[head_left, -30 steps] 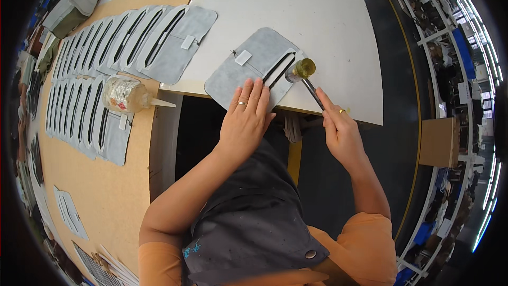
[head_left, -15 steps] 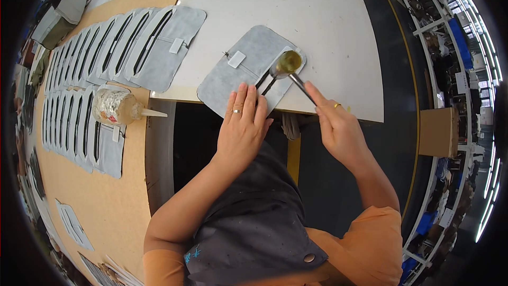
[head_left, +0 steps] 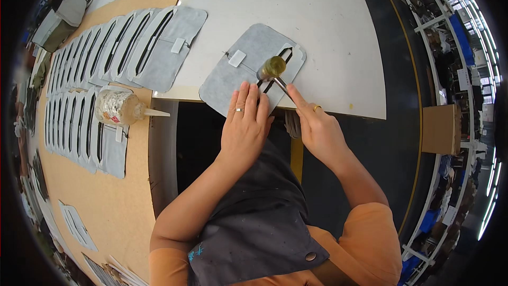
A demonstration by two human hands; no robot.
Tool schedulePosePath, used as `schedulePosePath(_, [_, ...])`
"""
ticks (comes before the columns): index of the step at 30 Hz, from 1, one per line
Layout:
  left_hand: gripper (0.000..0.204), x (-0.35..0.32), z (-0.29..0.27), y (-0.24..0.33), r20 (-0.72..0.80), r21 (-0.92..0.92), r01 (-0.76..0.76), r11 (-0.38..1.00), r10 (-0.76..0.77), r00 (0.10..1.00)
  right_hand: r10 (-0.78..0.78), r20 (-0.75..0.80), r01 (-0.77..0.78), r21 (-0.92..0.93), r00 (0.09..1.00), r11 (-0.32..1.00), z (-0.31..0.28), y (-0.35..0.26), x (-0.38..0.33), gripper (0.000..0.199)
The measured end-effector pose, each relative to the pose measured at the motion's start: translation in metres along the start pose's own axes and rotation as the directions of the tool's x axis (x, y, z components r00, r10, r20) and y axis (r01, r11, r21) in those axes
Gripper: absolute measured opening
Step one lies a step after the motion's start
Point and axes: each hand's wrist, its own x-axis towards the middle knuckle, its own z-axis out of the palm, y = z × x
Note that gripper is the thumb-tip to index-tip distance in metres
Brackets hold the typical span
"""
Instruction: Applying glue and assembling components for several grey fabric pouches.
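Grey panel (head_left: 250, 74): slantwise on white tabletop (head_left: 338, 47), at its near edge | person's left hand (head_left: 246, 130): fingers straight, narrowly spaced, tips on panel beside slot | person's right hand (head_left: 321, 131): fingers wrapped round hammer (head_left: 274, 66) handle, index extended | hammer head: over slot, contact unclear

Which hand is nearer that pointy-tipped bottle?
Left: the left hand is right of the bottle, fingers on the grey panel; the right hand is farther right, holding a mallet.
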Motion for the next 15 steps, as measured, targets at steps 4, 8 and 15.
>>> schedulePosePath(4, [0.054,0.000,0.001,-0.002,0.012,-0.023,-0.003,1.000,0.004,1.000,-0.008,0.015,0.008,0.001,1.000,1.000,-0.005,-0.001,0.008,0.056])
schedulePosePath(8, [0.052,0.006,-0.002,-0.002,-0.006,0.004,0.001,1.000,-0.001,1.000,-0.005,0.077,0.007,-0.023,0.997,1.000,0.005,0.003,0.008,0.054])
schedulePosePath(15, [0.028,-0.008,-0.110,-0.035,-0.075,-0.441,0.399,0.804,-0.475,0.877,0.156,-0.131,-0.162,-0.034,0.979,0.986,-0.007,0.012,0.037,0.048])
